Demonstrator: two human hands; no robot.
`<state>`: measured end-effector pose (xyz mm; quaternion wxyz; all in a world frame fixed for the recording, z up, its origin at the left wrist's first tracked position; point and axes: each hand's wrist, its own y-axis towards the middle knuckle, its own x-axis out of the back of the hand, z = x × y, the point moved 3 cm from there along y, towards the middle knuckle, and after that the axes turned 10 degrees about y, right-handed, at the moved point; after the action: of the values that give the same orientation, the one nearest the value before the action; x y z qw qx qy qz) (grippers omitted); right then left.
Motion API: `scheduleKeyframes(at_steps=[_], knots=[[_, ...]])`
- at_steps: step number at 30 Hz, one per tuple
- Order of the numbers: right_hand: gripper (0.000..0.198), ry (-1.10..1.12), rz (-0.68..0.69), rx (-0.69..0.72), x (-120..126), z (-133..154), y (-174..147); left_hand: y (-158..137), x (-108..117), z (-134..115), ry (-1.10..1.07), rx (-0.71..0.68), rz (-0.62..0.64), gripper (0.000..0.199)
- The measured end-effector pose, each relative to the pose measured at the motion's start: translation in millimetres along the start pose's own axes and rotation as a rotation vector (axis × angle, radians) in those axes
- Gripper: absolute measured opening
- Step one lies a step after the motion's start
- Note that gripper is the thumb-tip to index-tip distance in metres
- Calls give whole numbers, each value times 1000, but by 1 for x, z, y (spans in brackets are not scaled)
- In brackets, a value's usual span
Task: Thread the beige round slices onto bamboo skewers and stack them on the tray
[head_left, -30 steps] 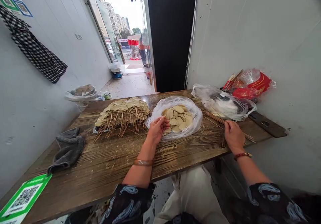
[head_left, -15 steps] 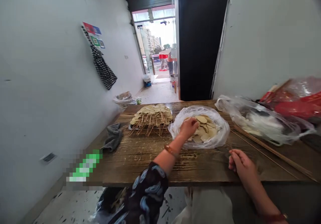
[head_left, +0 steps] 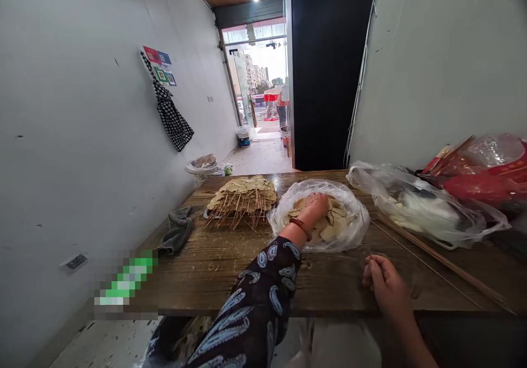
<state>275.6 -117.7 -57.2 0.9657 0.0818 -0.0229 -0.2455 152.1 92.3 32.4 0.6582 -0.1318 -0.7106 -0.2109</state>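
Note:
My left hand (head_left: 316,206) reaches into a clear plastic bag (head_left: 280,214) of thin, round, pale slices (head_left: 335,228). Its fingers are curled down among the slices, and their tips are hidden. Over the table's near edge, right of the bag, is my right hand (head_left: 382,283), closed with thumb against fingers; what it may pinch is too thin to make out. Left of the bag, skewered slices (head_left: 247,192) are piled on a tray, with their sticks pointing toward me.
Loose wooden skewers (head_left: 444,261) lie on the right of the wooden table (head_left: 197,285). Behind them are another plastic bag (head_left: 428,208) and red packaging (head_left: 486,184). A grey cloth (head_left: 177,233) lies at the left edge, close to the wall.
My left hand has gone deeper into the bag, over the slices. My right hand stays closed near the table's edge. The whole view has shifted slightly.

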Motion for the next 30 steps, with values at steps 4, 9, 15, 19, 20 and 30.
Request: scheduleKeyframes(at_steps=[4,9,15,19,20,30], knots=[[38,9,-2,12,0,2,1,1,3,4,4,10,-20,36],[39,-1,-6,29,-1,6,1,-7,10,18,-50,4,-34,33],[39,29,32,32,-6,10,1,-36,12,37,-317,-31,-119,32],[37,-7,21,49,-7,10,0,-71,3,38,-374,-49,-125,36],[36,-23,22,59,-7,11,-1,-79,0,37,-362,-70,-124,38],[35,-108,11,111,-7,14,-3,-119,-3,42,-235,-165,-224,18]])
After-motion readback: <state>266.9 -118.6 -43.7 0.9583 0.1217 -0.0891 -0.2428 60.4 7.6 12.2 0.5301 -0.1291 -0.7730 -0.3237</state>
